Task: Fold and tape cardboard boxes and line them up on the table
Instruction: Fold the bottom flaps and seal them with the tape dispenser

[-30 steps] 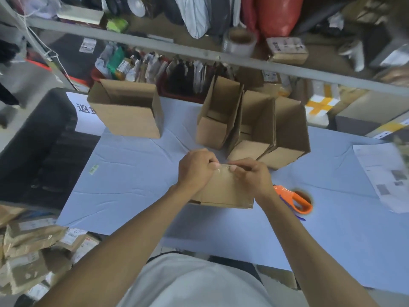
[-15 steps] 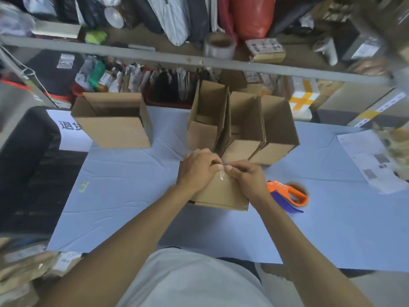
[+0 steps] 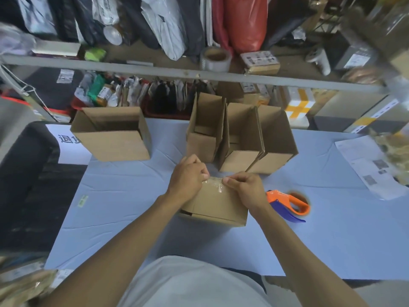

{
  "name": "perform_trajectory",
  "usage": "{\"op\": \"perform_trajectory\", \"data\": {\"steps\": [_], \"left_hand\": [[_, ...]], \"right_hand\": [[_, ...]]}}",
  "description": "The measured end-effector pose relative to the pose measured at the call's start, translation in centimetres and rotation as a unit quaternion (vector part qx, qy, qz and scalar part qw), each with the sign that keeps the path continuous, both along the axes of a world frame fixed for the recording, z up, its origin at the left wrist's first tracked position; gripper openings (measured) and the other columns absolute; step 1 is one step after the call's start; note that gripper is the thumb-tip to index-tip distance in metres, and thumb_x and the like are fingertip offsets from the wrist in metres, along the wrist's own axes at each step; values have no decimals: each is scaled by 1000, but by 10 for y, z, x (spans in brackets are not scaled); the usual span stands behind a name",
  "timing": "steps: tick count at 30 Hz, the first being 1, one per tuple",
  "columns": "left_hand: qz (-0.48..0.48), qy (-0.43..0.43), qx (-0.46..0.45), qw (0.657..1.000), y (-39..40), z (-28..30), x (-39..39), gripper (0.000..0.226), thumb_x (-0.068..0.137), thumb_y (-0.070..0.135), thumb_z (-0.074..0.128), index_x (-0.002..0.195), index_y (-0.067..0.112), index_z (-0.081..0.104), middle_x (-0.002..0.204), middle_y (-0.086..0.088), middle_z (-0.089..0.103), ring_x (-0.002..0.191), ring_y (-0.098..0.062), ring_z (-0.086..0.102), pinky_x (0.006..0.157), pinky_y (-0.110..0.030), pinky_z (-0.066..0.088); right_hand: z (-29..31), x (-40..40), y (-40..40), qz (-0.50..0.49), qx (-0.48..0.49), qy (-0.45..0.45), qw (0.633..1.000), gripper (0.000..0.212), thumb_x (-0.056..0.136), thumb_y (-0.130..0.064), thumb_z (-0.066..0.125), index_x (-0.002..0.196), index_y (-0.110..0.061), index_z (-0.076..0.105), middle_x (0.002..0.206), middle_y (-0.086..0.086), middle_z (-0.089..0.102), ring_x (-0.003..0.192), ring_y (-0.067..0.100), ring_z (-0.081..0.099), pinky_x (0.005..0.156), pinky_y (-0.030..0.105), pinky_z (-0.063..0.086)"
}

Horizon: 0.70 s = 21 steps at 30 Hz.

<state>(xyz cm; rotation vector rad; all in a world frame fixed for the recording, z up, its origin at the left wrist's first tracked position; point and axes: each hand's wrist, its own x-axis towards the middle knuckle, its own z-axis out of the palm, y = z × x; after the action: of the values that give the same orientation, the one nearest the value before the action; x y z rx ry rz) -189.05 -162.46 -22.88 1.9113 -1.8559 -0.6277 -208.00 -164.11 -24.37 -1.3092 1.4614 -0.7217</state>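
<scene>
Fingers point(image 3: 204, 173) of both hands pinched on clear tape point(image 3: 214, 185), pressed flatter than a second ago along box point(image 3: 218, 203) seam; dispenser point(image 3: 287, 203) idle at three o'clock.

Box under work point(image 3: 218, 202): matt brown corrugated cardboard, with a strip of clear glossy tape point(image 3: 215, 183), crinkled, on its top edge. Open boxes point(image 3: 241, 138) behind: same matt cardboard. Table point(image 3: 332, 240): covered in pale blue cloth, matt, lightly creased. Tape dispenser point(image 3: 290, 203): smooth orange and blue plastic. Printed sheet point(image 3: 374, 169): white matt paper. Shelf rail point(image 3: 155, 73): grey metal, dull.
</scene>
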Motion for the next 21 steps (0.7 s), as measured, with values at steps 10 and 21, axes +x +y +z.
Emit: {"op": "perform_trajectory", "data": {"steps": [10,21], "left_hand": [[-176,-153,4,972,20,-12,-18,108,59,85,42,148,26,27,151,1,30,143,-19,17,116,-55,-3],[-159,-176,-20,971,7,-13,-12,109,55,85,59,147,38,24,143,-2,36,131,-31,33,112,-49,23]], "right_hand": [[-2,-8,-4,8,17,9,1000,12,91,-26,66,90,-20,77,85,-4,74,84,13,66,80,32,52],[1,-45,21,14,74,-65,995,44,98,-55,43,136,-34,51,138,-14,52,128,13,48,107,44,40]]}}
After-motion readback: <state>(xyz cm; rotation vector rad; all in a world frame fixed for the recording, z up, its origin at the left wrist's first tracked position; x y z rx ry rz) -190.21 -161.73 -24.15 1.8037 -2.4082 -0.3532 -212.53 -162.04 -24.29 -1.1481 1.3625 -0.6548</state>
